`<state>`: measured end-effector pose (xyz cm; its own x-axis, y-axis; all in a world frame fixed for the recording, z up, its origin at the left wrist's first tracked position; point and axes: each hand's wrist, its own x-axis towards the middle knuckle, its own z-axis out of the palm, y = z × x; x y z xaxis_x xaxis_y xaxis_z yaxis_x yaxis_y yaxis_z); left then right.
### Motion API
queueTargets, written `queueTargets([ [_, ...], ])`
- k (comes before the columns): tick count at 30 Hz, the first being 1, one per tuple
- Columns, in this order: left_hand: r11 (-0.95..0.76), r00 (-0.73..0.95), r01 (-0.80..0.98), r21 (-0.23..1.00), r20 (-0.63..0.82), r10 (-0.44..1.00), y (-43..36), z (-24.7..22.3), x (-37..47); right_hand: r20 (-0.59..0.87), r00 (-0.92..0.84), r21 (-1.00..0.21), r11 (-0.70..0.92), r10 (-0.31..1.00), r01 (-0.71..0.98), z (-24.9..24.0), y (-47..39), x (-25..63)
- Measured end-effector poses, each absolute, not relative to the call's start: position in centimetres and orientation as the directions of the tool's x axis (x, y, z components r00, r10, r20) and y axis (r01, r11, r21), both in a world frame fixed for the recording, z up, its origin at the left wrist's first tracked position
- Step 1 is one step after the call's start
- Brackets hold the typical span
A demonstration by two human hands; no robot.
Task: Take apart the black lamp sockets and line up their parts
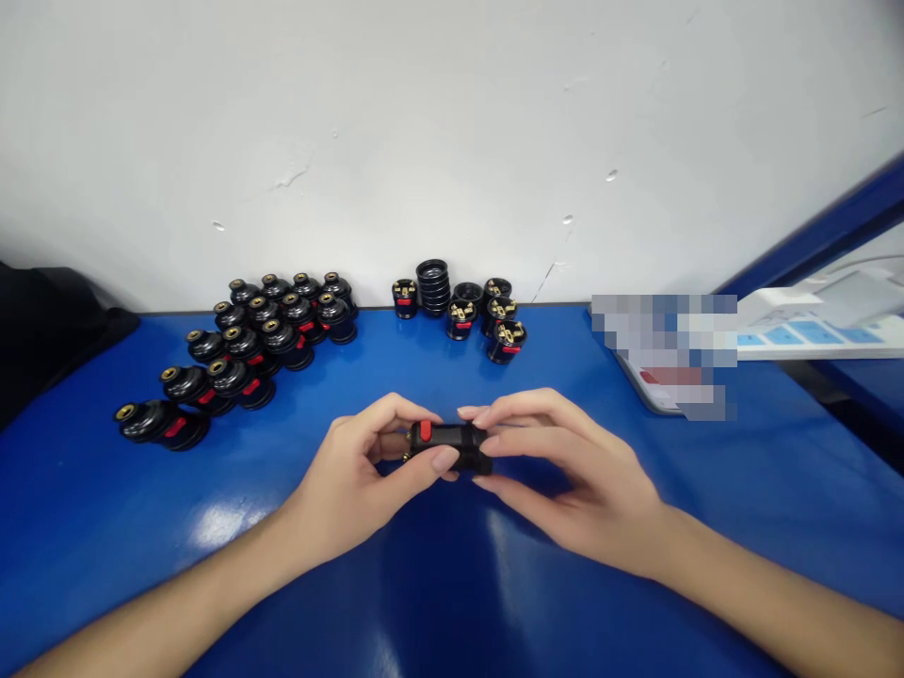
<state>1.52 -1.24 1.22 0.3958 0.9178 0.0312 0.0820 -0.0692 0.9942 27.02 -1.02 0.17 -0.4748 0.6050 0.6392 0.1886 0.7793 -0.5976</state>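
The left hand (346,476) pinches a black lamp socket (446,436), its thumb along the near side and its fingers behind. The socket lies on its side between the two hands, just above the table (452,593), with its red switch (426,430) up near the left fingers and its brass bits pointing into the left palm. The right hand (579,471) holds the socket's other end narrowly, fingertips over the top and thumb below. Beyond the left hand, to its left, stand rows of capped sockets (281,342). Straight ahead of both hands are a stack of black rings (433,287) and several open sockets (503,348). Beyond the right hand, to its right, lies a phone, partly blurred out.
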Motion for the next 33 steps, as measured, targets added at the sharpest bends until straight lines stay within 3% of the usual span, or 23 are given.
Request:
queueTargets([
  [9,-0.030,0.411,0.082,0.996,-0.007,0.912,-1.25,1.32,1.54,0.629,-0.476,-0.541,0.786,0.614,0.299,0.42,-1.22,27.07],
  [33,-0.147,0.369,0.110,0.983,0.097,0.924,-1.10,0.98,1.66,0.604,-0.455,-0.598,0.750,0.654,0.284,0.35,-0.93,26.70],
])
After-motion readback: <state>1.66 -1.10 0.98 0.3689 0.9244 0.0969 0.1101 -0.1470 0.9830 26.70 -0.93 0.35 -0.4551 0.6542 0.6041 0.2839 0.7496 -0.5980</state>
